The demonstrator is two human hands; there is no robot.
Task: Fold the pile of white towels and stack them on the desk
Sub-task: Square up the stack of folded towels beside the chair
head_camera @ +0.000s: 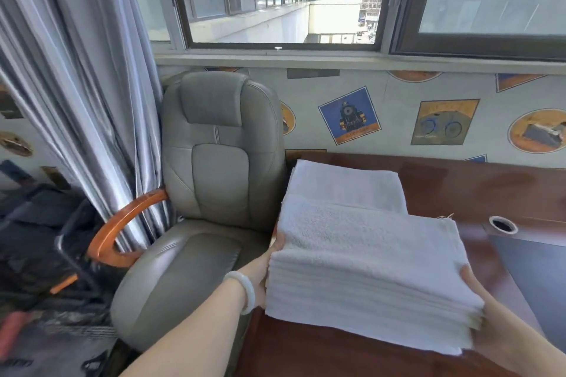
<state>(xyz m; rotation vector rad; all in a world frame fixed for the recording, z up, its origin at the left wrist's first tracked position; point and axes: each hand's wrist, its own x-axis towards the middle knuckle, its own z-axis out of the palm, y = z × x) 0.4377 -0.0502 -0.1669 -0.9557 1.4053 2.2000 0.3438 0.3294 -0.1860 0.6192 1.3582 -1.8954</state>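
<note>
Towels (361, 242), white, in two stacks on the dark desk (474, 187): the near stack (367, 278), its layers too fine to count, and the far stack (343, 184) touching behind it. Left to right: one grey curtain (76, 86), one grey chair (217, 162) against the desk edge, left hand (266, 266) clasping the near stack's left side, right hand (487, 315) clasping its right corner, thumb on top.

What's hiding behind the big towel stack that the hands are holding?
Behind the front stack, another folded white towel pile lies on the brown desk. The front stack covers its near edge, so where it ends cannot be seen.
</note>
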